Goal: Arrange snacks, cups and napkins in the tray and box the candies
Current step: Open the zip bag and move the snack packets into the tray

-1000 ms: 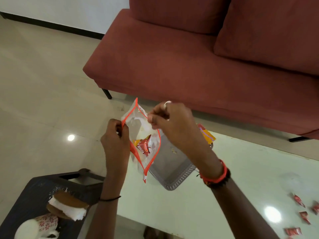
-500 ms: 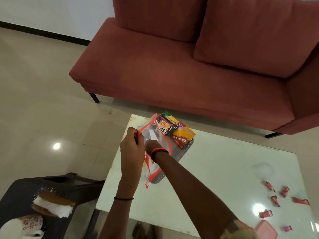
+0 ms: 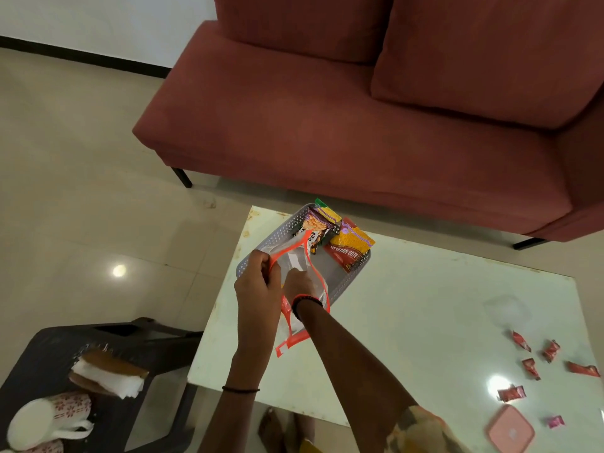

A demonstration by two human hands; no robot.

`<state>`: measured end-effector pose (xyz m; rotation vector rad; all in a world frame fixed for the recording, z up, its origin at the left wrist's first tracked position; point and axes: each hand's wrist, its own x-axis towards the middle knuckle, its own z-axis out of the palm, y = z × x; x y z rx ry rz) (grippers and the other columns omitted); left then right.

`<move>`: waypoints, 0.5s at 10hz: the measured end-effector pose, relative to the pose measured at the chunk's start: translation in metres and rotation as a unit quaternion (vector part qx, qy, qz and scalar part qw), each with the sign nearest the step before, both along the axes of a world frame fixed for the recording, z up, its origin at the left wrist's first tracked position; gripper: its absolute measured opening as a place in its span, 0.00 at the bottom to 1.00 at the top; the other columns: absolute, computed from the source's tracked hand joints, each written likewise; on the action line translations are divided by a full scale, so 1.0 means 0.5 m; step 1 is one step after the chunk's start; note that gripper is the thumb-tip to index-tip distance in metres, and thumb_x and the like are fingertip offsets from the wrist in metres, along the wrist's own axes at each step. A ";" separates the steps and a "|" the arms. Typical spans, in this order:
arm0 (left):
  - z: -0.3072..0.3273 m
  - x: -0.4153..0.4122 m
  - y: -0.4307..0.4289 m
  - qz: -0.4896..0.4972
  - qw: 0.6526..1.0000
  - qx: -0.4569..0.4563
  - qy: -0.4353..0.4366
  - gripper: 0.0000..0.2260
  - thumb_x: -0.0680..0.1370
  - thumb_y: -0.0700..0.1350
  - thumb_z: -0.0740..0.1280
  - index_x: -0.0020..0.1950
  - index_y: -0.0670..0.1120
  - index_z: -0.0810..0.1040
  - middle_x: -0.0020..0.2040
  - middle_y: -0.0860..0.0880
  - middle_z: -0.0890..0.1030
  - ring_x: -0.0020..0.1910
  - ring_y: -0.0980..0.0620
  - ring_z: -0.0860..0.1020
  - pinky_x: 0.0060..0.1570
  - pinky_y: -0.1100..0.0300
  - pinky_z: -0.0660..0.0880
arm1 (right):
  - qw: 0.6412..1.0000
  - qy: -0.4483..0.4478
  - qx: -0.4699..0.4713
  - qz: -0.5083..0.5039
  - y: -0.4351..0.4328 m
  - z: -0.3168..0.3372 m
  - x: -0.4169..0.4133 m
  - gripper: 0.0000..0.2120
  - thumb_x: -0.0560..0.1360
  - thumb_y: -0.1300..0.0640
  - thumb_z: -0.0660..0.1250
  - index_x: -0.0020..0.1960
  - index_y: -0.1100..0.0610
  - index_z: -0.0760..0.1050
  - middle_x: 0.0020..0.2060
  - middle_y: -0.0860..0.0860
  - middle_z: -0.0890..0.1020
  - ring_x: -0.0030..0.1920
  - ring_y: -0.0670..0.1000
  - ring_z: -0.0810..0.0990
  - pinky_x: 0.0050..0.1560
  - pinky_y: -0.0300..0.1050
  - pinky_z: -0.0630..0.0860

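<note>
The left hand (image 3: 256,291) is pinching the pouch (image 3: 299,282) rim – the right hand (image 3: 299,284) is reaching inside, its grip hidden – above the tray (image 3: 277,232).

The left hand (image 3: 258,282) pinches the orange-edged rim of a clear zip bag (image 3: 295,273), holding its mouth open above the grey perforated tray (image 3: 271,237) on the white table (image 3: 408,322). The right hand (image 3: 299,282) reaches down inside the bag. Snack packets (image 3: 340,238) lie in the tray's far end. Red candies (image 3: 536,358) are scattered at the table's right, near a pink lid (image 3: 510,433). On a dark stool (image 3: 42,344) to the left sit napkins (image 3: 108,377) and a floral cup (image 3: 49,420)
</note>
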<state>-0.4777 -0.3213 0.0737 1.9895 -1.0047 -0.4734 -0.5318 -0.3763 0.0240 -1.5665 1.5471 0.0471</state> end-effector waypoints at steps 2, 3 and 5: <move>-0.013 0.009 -0.004 0.009 1.000 0.026 0.012 0.08 0.77 0.41 0.64 0.53 0.37 0.74 0.48 0.39 0.82 0.44 0.45 0.82 0.42 0.67 0.74 | 0.997 0.034 -0.016 0.064 -0.012 0.022 0.006 0.14 0.78 0.63 0.58 0.60 0.67 0.72 0.59 0.65 0.77 0.60 0.65 0.76 0.60 0.57 0.74; -0.014 0.019 -0.016 0.013 0.999 0.034 0.017 0.08 0.77 0.42 0.64 0.52 0.37 0.74 0.50 0.39 0.81 0.47 0.43 0.81 0.45 0.60 0.76 | 0.994 0.036 -0.065 0.084 -0.017 0.057 0.020 0.13 0.79 0.62 0.56 0.60 0.65 0.72 0.58 0.64 0.78 0.58 0.64 0.77 0.59 0.57 0.75; -0.008 0.061 -0.049 0.029 0.999 0.008 -0.010 0.06 0.78 0.40 0.62 0.48 0.36 0.74 0.39 0.44 0.77 0.35 0.50 0.74 0.34 0.71 0.68 | 0.987 -0.037 -0.143 0.061 -0.028 0.116 0.037 0.11 0.78 0.63 0.58 0.59 0.65 0.70 0.55 0.63 0.79 0.56 0.63 0.78 0.56 0.55 0.75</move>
